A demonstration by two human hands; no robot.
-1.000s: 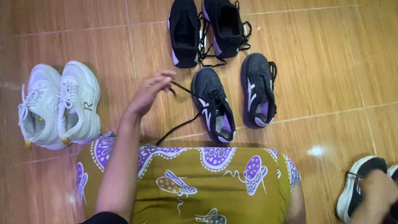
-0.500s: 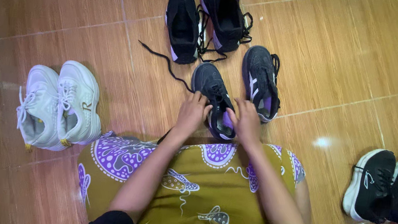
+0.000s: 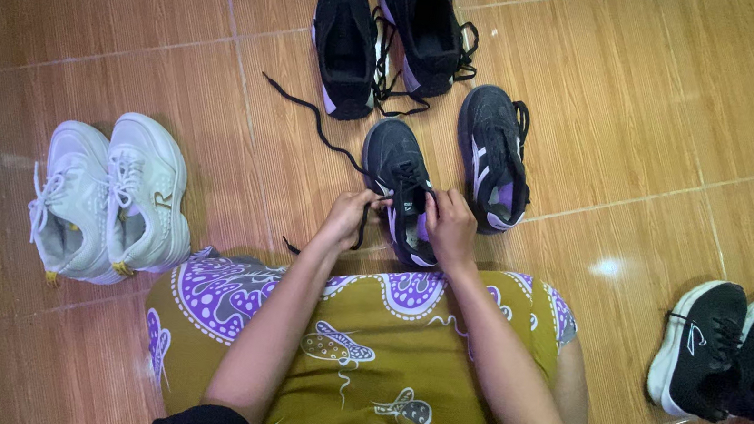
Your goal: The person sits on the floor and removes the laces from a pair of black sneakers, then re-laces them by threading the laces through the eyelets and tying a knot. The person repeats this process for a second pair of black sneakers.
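Our left hand [image 3: 350,215] and right hand [image 3: 448,225] grip black lace [image 3: 311,122] ends on dark grey mesh sneaker with purple lining [image 3: 402,189], fingers pinched closed.

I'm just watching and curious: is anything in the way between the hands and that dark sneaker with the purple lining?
Nothing visible. The left hand and right hand are already on the dark sneaker, fingers at its black lace. The matching sneaker lies apart, to the right.
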